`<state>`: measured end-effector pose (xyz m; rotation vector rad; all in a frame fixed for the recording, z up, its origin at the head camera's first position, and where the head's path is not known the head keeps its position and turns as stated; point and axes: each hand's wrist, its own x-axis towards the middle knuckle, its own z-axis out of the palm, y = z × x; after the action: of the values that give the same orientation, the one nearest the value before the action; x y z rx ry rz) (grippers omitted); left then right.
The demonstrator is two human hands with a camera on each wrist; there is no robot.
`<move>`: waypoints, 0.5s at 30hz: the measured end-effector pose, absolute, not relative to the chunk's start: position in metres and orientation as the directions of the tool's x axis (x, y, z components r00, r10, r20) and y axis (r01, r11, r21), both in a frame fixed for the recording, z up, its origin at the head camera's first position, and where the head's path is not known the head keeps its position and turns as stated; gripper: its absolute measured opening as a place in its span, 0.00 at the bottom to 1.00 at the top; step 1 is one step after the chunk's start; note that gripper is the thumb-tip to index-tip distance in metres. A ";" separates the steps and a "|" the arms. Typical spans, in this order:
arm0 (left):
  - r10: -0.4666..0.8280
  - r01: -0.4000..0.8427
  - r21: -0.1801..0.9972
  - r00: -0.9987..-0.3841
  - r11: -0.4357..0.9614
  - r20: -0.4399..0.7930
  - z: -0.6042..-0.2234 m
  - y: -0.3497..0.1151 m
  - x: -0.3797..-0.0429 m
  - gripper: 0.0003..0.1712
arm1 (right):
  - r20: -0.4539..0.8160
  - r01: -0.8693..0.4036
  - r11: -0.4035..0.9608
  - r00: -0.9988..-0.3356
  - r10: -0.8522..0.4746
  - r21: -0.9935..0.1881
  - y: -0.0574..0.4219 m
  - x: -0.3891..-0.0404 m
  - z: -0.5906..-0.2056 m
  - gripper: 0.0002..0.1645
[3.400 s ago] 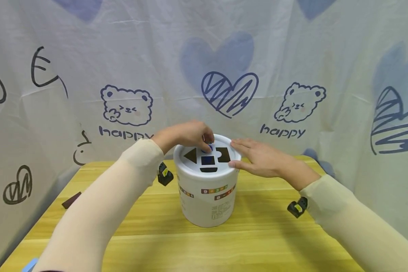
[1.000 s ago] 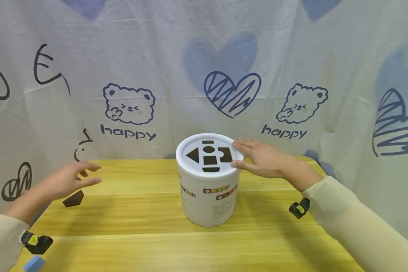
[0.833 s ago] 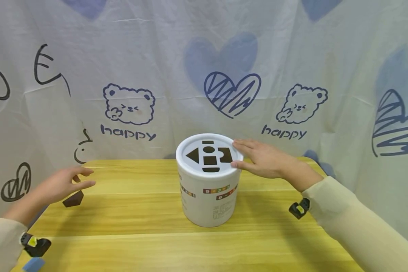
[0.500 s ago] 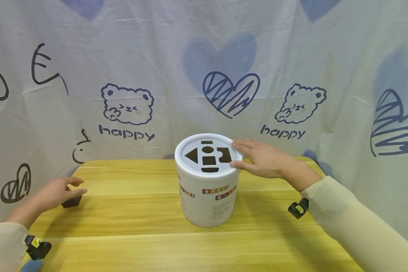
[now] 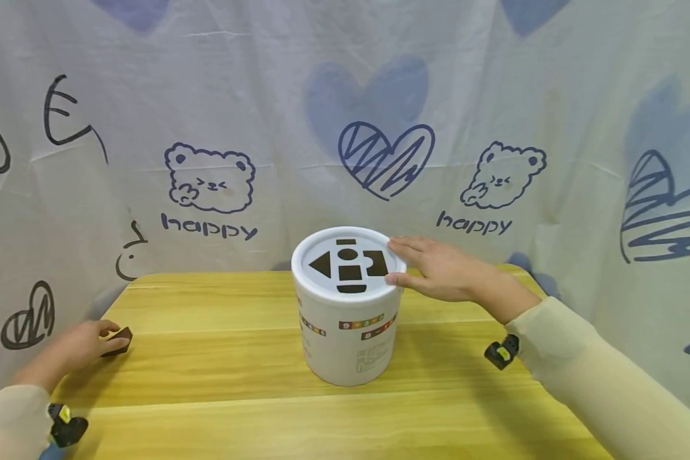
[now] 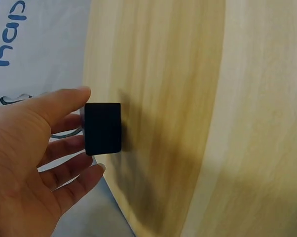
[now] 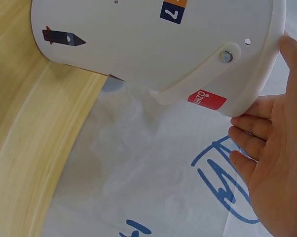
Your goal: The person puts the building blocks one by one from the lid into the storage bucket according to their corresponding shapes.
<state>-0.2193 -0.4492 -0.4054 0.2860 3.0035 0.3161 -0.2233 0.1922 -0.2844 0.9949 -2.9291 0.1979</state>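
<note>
A white bucket (image 5: 349, 338) with a shape-sorter lid (image 5: 320, 281) stands upright on the table; its lid has several dark cut-out holes. My right hand (image 5: 437, 268) rests on the lid's right edge with straight fingers. In the right wrist view, the fingertips touch the white rim (image 7: 269, 64) near the bucket's handle (image 7: 193, 74). At the table's left side, my left hand (image 5: 80, 348) has thumb and fingers around a small dark block (image 5: 121, 343). The left wrist view shows the block's dark face (image 6: 102, 129) at the fingertips; part of the fingers is hidden behind it.
A blue block (image 5: 52, 451) lies partly hidden under the left wrist at the front left. The wooden table (image 5: 218, 358) reaches back to a white curtain (image 5: 299, 185) with printed hearts and bears.
My left hand has come away from the lid, moved left and lowered onto the dark block. The blue piece at the round hole is out of sight. My right hand stays on the lid.
</note>
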 end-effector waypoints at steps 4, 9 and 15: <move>0.209 0.190 0.221 -0.975 0.957 -0.068 -0.409 -0.451 -0.220 0.26 | 0.082 -0.610 0.785 -0.792 -0.605 -0.108 0.192 -0.223 -0.284 0.52; 0.247 0.244 0.201 -0.969 0.949 0.009 -0.412 -0.447 -0.220 0.17 | 0.083 -0.609 0.785 -0.793 -0.603 -0.110 0.192 -0.223 -0.285 0.52; 0.221 0.221 0.222 -0.975 0.950 0.024 -0.417 -0.437 -0.222 0.20 | 0.084 -0.611 0.784 -0.792 -0.605 -0.109 0.192 -0.223 -0.286 0.52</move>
<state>-0.2216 -0.4373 -0.4173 0.3510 3.1007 0.3523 -0.2230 0.1924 -0.2862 0.9970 -2.9253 0.2025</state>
